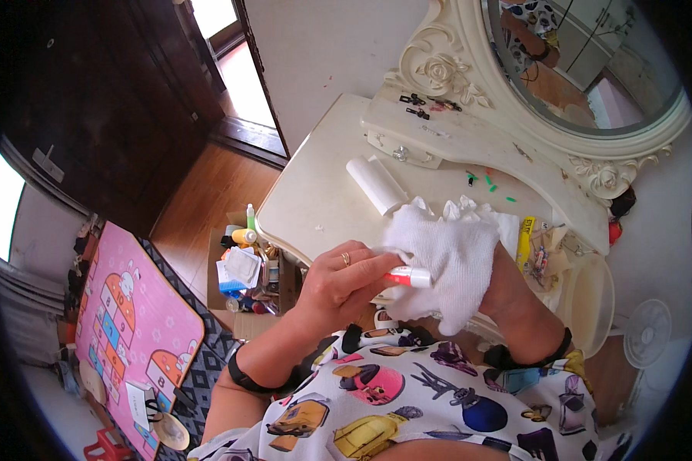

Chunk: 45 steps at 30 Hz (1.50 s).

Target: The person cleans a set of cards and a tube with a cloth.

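Observation:
My left hand point(343, 279), a ring on one finger, grips a small red and white tube point(406, 276) with its white cap pointing right. Draped over my right hand is a white terry cloth point(450, 253), which hides its fingers; only the wrist point(504, 294) shows. The cloth is bunched up and held above the front of the cream dressing table point(305, 201), and its left side touches the fingers of my left hand and the tube.
A white roll point(375, 184) and crumpled tissue point(467, 207) lie behind the cloth. Small green pieces point(490, 183) and black clips point(418, 106) sit farther back, below a mirror point(588, 57). At right are a yellow packet point(526, 236) and plastic bin point(591, 305); at left, a full cardboard box point(216, 282).

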Each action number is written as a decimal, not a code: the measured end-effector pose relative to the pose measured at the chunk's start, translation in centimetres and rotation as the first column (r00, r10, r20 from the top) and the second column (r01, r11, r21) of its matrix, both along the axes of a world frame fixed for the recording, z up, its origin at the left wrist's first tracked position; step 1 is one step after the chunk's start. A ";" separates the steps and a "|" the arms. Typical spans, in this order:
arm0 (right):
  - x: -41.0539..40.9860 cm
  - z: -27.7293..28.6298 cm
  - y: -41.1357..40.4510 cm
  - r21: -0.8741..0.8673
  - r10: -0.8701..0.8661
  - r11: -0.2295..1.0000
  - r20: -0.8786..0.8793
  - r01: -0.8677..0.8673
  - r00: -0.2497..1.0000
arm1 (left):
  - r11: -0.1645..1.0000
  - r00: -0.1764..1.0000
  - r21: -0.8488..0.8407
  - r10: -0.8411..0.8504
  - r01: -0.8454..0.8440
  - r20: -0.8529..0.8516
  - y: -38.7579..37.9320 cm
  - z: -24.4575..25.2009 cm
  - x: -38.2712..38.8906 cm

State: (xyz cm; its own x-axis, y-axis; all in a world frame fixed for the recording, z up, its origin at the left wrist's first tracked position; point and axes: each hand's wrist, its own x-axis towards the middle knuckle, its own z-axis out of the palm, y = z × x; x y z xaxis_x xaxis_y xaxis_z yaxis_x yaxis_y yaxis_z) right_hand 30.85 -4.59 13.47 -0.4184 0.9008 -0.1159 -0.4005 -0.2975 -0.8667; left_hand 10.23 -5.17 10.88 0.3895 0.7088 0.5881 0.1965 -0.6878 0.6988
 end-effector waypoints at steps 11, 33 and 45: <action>0.8 2.0 1.0 0.579 -0.031 0.743 0.531 -0.336 0.846 | 0.046 0.808 -0.815 -0.181 0.577 0.561 0.0 1.4 -1.0; -3.5 -1.5 1.2 0.369 -0.513 0.821 0.138 0.437 0.847 | 0.912 0.918 0.112 0.395 -0.395 0.027 -0.5 0.0 3.4; -5.1 -0.3 6.5 0.005 -0.237 0.971 -0.138 0.240 0.962 | 0.620 0.713 -0.713 0.332 0.328 0.617 4.1 0.8 1.8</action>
